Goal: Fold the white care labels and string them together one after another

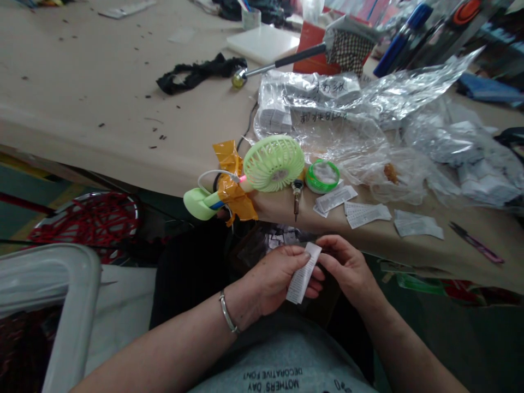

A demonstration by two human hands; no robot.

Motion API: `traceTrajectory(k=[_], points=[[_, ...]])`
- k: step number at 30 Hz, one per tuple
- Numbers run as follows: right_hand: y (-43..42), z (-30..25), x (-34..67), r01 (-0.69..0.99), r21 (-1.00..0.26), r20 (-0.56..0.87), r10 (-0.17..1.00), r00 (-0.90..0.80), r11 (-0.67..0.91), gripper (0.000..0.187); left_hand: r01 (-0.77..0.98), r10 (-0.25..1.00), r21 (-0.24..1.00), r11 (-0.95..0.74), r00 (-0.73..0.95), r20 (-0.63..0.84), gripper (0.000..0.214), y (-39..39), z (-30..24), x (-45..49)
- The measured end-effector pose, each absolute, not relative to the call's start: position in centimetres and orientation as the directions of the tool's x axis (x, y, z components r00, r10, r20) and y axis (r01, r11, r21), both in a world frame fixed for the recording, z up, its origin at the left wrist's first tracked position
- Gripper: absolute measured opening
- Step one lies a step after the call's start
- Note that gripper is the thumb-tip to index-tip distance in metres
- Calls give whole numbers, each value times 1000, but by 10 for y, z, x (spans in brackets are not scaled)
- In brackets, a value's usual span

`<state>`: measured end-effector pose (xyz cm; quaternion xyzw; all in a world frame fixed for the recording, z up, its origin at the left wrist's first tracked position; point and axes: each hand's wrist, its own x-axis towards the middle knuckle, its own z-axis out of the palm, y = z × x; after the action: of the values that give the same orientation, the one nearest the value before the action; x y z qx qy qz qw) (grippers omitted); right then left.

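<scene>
My left hand (268,275) is closed on a narrow white label (303,274) covered in small print, with the thumb pressed on its face. At the label's upper end, the curled fingers of my right hand (352,268) pinch its edge. Both hands are above my lap, just in front of the table edge. Beyond them on the table lie small stacks of printed labels (367,214), with another stack (418,224) farther right. Behind my left hand, a clear bag (282,236) with small printed pieces is partly hidden.
A green handheld fan (274,164) is taped at the table edge beside a soldering iron (296,199) and a round green tin (322,176). Plastic bags (319,114) spread behind. Tweezers (477,243) lie right; a hammer (282,60) lies farther back. A grey bin (92,284) stands left.
</scene>
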<state>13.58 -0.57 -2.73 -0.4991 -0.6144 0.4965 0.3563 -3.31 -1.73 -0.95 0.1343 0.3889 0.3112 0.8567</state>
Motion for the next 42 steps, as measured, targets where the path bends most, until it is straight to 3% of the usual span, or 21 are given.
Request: traceTrajectory(k=[5,12,15,18,23,30,34,38,42], points=[[-3,-30,125,155,-966,-238,945,-224,-206,15,-413,632,479,775,537,-559,17,-22,-10,-33],[-10,-28,119,136,-965,-247,950,-189,-224,15,-382,602,469,796,571,-558,17,-24,-14,-35],[-12,-29,119,190,-970,-189,964,-188,-153,13,-389,616,481,786,559,-555,18,-24,-15,-35],[-15,-30,122,313,-949,-25,978,-205,42,19,-391,628,495,776,549,-552,17,-24,-15,-35],[-15,-28,124,486,-787,220,909,-353,379,30,-371,628,512,775,542,-558,16,-23,-15,-34],[-16,-27,121,515,-746,234,891,-389,421,28,-391,648,517,762,488,-585,13,-23,-14,-32],[-17,-29,122,477,-817,179,928,-325,325,31,-387,648,520,761,479,-592,14,-23,-14,-33],[-13,-35,122,250,-968,-67,979,-194,-17,21,-395,672,544,740,461,-580,17,-25,-16,-34],[-6,-39,120,19,-957,-289,937,-197,-291,11,-392,706,588,708,437,-558,19,-26,-18,-34]])
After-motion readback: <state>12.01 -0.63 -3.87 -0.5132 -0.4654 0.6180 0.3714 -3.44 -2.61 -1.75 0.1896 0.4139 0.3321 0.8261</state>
